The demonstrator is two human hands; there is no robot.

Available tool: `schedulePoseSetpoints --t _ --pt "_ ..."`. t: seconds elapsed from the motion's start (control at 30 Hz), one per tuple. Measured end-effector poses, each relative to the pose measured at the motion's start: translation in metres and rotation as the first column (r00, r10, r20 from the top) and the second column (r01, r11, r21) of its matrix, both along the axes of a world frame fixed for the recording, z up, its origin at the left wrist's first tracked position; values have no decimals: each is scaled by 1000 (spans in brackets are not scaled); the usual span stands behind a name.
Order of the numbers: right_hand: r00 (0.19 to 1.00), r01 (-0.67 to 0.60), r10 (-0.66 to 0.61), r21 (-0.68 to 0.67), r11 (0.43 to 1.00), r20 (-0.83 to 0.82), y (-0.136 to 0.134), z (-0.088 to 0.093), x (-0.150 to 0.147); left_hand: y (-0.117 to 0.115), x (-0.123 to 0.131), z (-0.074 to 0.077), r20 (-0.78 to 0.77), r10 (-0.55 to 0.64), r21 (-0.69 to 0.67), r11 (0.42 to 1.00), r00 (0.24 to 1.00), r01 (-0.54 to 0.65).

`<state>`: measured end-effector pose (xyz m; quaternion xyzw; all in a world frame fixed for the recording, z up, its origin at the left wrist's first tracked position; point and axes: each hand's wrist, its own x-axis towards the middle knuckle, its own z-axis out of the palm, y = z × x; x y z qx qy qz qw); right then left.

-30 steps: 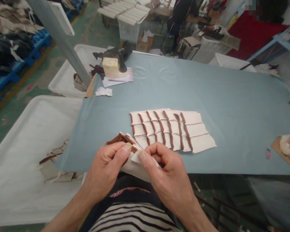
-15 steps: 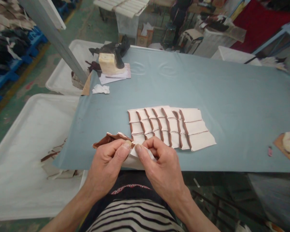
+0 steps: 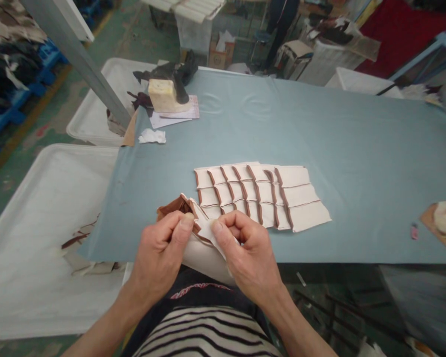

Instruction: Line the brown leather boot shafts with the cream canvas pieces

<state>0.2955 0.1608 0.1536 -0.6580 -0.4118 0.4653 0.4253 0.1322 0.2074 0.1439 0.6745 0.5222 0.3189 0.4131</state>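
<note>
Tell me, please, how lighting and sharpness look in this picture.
In the head view, light is diffuse, with faint sheen on the blue table cover; the head view shows the held piece more clearly than the blurred blue pallet, upper left.

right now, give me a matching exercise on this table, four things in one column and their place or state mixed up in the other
Things
1. brown-and-cream piece
2. crumpled scrap
3. overlapping panels
4. yellowish block

Place or state
A. fanned out on the table, just beyond the hands
B. pinched by the left hand, with a white strip in the right hand
C. resting on papers, dark material against it
D. white, near the table's left edge

Pairs: 1-B, 2-D, 3-A, 4-C
</note>
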Motion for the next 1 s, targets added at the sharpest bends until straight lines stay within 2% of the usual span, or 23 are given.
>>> schedulePoseSetpoints --t 0.1,0.23,0.33,0.47,0.6,0.67,0.73,0.83,0.93,1.0 --pt "997 18 -18 2 1000 75 1 -1 1 1 -6 -5 35 44 -20 999 998 -43" --pt "986 -16 7 57 998 168 1 1 2 6 -6 2 131 -110 -236 962 985 139" --pt "982 -67 53 71 995 179 1 3 2 8 -3 9 143 -184 -255 942 972 216" --pt "984 -136 130 44 990 121 1 6 1 4 -4 5 166 -119 -195 969 979 151" --pt "990 -123 120 34 992 70 1 4 1 -2 -9 0 183 14 -250 968 983 32" --pt "997 -74 75 55 996 -11 3 2 4 -3 -12 -1 154 113 -273 960 982 -68" --pt "991 50 -35 119 992 -128 8 1 11 -2 -14 -2 109 133 -245 964 985 -103" --pt "920 272 -174 252 929 -351 21 5 26 3 -17 -12 51 -47 -168 984 998 55" --pt "825 379 -171 302 875 -539 35 20 40 8 -14 -24 55 -220 -168 959 974 227" --pt "771 423 -171 292 858 -613 43 32 45 10 -7 -29 100 -266 -197 939 959 281"
